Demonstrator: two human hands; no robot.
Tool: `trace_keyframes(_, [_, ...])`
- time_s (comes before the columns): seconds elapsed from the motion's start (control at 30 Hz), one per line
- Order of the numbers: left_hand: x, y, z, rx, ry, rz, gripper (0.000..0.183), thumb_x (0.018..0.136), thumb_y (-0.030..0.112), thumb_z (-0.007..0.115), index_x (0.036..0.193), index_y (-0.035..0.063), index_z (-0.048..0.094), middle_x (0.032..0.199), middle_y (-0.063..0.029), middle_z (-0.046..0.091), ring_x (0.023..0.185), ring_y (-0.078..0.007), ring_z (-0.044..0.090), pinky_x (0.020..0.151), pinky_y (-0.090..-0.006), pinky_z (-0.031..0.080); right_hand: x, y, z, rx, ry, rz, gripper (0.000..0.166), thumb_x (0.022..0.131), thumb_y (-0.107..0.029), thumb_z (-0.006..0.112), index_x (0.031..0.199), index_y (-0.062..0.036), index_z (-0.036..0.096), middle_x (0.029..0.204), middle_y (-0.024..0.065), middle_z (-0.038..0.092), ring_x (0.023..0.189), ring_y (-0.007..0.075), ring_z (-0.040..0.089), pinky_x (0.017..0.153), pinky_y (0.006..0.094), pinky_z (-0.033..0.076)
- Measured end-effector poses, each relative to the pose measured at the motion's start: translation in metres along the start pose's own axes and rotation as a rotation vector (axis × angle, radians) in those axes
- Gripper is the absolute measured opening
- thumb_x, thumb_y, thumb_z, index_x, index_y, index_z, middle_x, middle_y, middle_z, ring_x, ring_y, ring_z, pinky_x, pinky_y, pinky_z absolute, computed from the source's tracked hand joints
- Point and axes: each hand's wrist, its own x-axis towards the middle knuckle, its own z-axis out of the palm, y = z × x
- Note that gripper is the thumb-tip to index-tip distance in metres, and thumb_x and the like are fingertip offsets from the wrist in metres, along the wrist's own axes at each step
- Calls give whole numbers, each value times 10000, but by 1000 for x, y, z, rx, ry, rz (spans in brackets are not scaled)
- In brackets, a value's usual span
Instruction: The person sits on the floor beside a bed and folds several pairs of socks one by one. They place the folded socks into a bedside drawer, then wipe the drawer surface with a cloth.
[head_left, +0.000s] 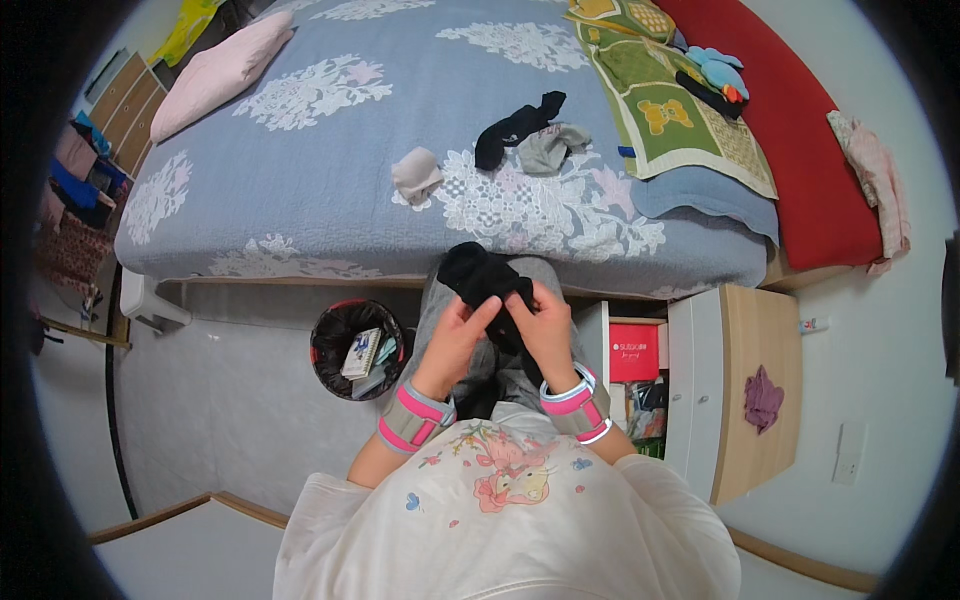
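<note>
Both hands hold black fabric, which looks like a sock, above my lap at the bed's near edge. My left hand grips it from the left, thumb on top. My right hand pinches it from the right, its thumb close to the left thumb. Part of the cloth hangs down between the hands. Beyond them on the blue-grey quilt lie a black sock, a grey sock touching it, and a balled beige sock to their left.
A lined waste bin holding a notebook stands on the floor at left. At right are an open drawer with a red box and a cabinet with a purple cloth on top. A pink pillow and a green bear-patterned blanket lie on the bed.
</note>
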Motion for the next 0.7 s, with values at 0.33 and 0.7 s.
trace_keyframes(0.33, [8,49,-5,-143,74,35,322,952,304,439,1100,26,503,980,-171,630,767,-288,652,673,-384,546,-15,-203,-99,111,-381,-1137,180,647,-232,680,734,-86,619,664,47,547,671,210,554,572,301,441])
trace_keyframes(0.7, [17,52,-3,-197,-3,-34,315,959,297,424,1084,17,499,1022,-186,619,849,-304,646,744,-408,543,-27,-209,-85,387,-414,-1346,251,847,-293,480,1077,-287,380,738,103,578,572,231,549,440,271,412])
